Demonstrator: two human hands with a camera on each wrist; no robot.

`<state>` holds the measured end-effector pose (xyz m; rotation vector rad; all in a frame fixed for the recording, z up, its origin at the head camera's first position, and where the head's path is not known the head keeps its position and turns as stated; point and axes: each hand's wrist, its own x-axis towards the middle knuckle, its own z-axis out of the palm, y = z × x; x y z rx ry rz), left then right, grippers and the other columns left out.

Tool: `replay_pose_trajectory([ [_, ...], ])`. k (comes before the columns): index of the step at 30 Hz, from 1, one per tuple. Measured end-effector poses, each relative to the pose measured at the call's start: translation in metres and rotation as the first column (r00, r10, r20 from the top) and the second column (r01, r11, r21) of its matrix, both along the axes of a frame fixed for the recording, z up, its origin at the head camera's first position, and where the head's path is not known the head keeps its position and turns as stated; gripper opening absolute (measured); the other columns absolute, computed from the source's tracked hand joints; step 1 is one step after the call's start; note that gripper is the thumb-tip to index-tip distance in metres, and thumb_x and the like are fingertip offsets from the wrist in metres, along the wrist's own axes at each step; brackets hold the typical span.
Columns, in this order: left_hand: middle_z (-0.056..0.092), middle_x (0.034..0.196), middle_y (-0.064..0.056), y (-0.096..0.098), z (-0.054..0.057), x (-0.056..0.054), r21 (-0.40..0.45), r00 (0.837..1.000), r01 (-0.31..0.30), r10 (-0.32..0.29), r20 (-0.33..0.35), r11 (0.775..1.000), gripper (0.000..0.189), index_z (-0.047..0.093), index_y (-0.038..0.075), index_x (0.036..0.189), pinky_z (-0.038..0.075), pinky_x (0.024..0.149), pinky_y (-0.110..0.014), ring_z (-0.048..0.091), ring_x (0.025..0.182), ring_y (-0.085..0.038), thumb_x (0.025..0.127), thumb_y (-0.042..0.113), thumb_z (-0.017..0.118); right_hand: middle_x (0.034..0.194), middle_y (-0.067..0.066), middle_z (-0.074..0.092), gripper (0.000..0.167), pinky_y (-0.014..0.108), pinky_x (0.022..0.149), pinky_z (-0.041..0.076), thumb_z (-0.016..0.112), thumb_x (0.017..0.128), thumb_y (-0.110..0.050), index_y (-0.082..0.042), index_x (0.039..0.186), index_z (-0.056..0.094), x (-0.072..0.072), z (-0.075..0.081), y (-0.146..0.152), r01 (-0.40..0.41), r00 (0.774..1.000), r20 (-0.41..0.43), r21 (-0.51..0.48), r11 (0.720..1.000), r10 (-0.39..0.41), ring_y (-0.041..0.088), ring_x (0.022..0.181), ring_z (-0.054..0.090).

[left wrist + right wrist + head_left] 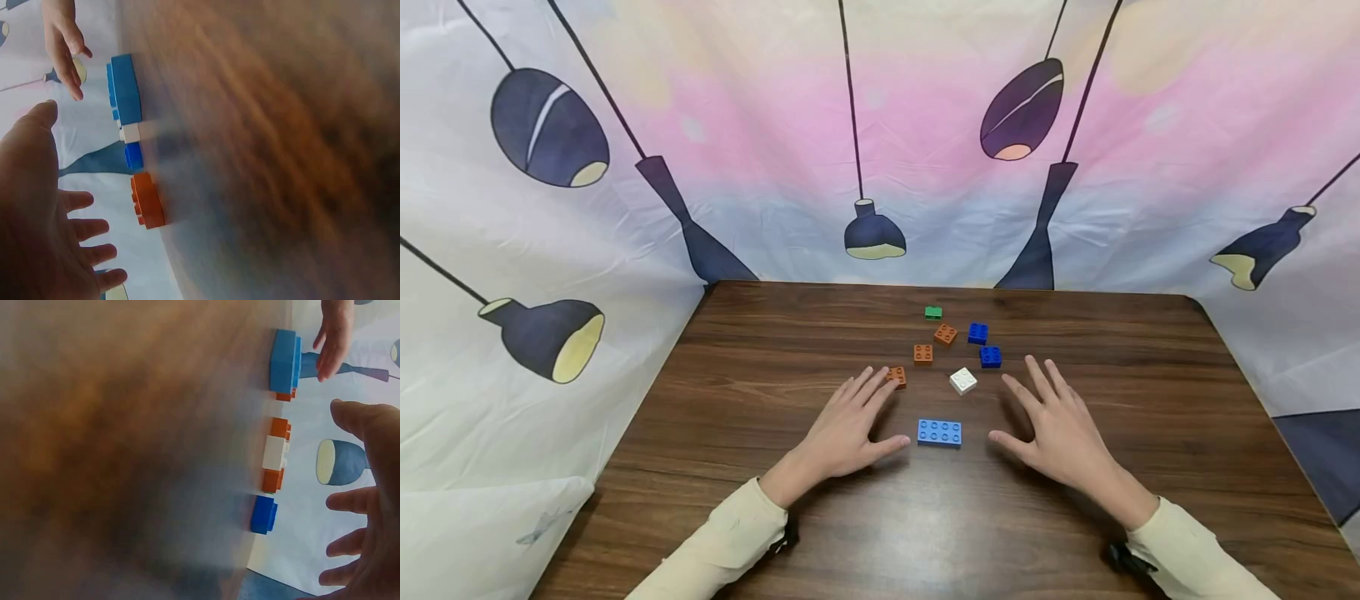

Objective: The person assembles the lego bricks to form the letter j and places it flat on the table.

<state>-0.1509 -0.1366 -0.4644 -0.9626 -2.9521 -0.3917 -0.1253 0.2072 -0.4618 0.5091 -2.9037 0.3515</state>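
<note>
My left hand (844, 432) is spread above the table, its fingertips partly covering an orange brick (900, 377). Whether it touches that brick I cannot tell from the head view; in the left wrist view the fingers look clear of it. Opposite, my right hand (1062, 432) also has its fingers spread and holds nothing. Between the two thumbs lies a long light blue brick (939, 432), studs up. Beyond it are a white brick (963, 381), two dark blue bricks (990, 357), two more orange bricks (922, 355) and a small green brick (933, 313).
The bricks lie on a dark wood-grain table (737, 358), the green one nearest its far edge. A pale curtain (790, 125) printed with hanging lamps rises behind the table and along its sides.
</note>
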Motion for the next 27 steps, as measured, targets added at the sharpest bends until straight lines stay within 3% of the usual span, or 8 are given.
replay_pose_trajectory([
  [7, 0.033, 0.165, -0.01, 0.007, 0.002, 0.003, 0.061, 0.992, 0.123, -0.123, -0.006, 0.991, 0.083, 0.037, 0.01, 0.158, 0.027, 0.12, -0.053, 0.026, 0.154, -0.03, 0.098, 0.065, 0.052, 0.163, 0.024, 0.03, 0.085, 0.074, 0.098, 0.039, 0.071, 0.086, -0.065, -0.014, 0.151, 0.052, 0.009, -0.005, -0.004, -0.027, 1.0, 0.0, -0.036, 0.999, 0.027, 0.051, 0.148, 0.026],
  [17, 0.042, 0.16, -0.007, 0.022, 0.001, -0.006, 0.095, 0.972, 0.226, -0.23, 0.042, 0.97, 0.078, 0.043, 0.01, 0.156, 0.035, 0.116, -0.05, 0.037, 0.149, -0.024, 0.097, 0.06, 0.06, 0.161, 0.024, 0.034, 0.08, 0.068, 0.101, 0.042, 0.071, 0.09, -0.059, -0.011, 0.15, 0.052, 0.009, -0.004, -0.012, -0.08, 0.996, 0.03, -0.1, 0.992, 0.084, 0.051, 0.142, 0.037],
  [27, 0.056, 0.147, -0.005, 0.036, -0.008, -0.01, 0.145, 0.967, 0.215, -0.231, 0.107, 0.966, 0.065, 0.053, 0.012, 0.148, 0.04, 0.112, -0.046, 0.051, 0.137, -0.021, 0.097, 0.05, 0.067, 0.152, 0.022, 0.048, 0.075, 0.065, 0.098, 0.045, 0.071, 0.092, -0.054, -0.009, 0.148, 0.053, -0.007, -0.001, -0.018, -0.066, 0.996, 0.05, -0.144, 0.987, 0.074, 0.045, 0.134, 0.048],
])
